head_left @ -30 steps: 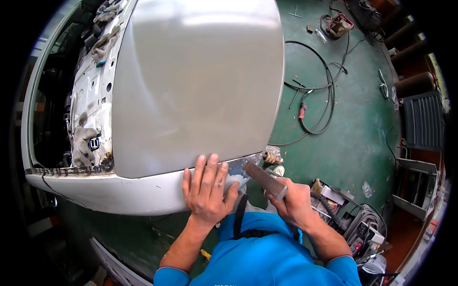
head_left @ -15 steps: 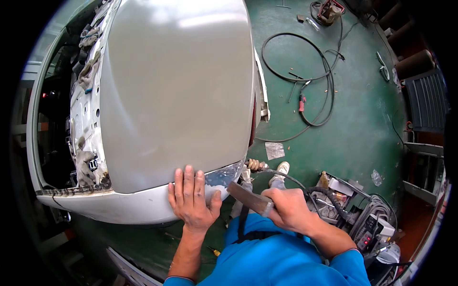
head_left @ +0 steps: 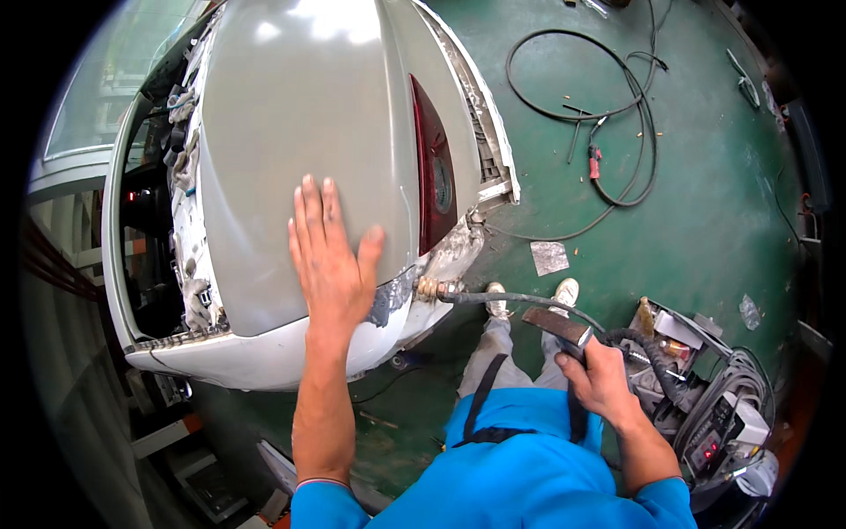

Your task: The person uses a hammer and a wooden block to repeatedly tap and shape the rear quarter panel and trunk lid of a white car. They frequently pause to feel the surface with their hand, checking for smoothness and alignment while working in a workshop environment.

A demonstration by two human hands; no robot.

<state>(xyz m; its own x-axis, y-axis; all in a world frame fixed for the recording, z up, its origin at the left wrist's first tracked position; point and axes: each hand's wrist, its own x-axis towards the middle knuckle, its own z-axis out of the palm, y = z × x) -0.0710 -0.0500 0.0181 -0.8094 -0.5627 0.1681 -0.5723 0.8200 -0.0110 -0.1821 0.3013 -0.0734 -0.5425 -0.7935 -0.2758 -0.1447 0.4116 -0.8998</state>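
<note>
Left hand point(head_left: 330, 256) is flat on the car's grey trunk lid point(head_left: 300, 115), palm down, fingers spread and pointing up the panel, grasping nothing. It sits just above the lid's lower right corner, where a bare-metal sanded patch point(head_left: 392, 295) shows right below the thumb, next to the dark red tail lamp point(head_left: 432, 181).

Right hand point(head_left: 599, 379) is clenched round the handle of a body hammer point(head_left: 555, 324), held low at the person's side, well apart from the car. The hammer's flat dark head lies roughly horizontal, long axis pointing left toward the lid corner.

Key relation: the patch lies left and slightly above the hammer, with the person's grey trouser legs point(head_left: 502, 353) and a black air hose point(head_left: 520, 300) between. The hose ends at a brass fitting point(head_left: 429, 288) touching the car's rear corner. Left hand is much the nearer: it is practically on the patch, the right has a clear gap to cross.

Versus 0.5 s ago: left hand has slid up the lid, from the lower edge to further up the panel, so the patch is now uncovered. The right hand with the hammer has dropped away from the lid corner toward the person's hip. View has also shifted, so the tail lamp shows fully.

Floor point(head_left: 705, 176) is green, with a looped black cable point(head_left: 617, 115) and a welder unit point(head_left: 714, 423) at right.
</note>
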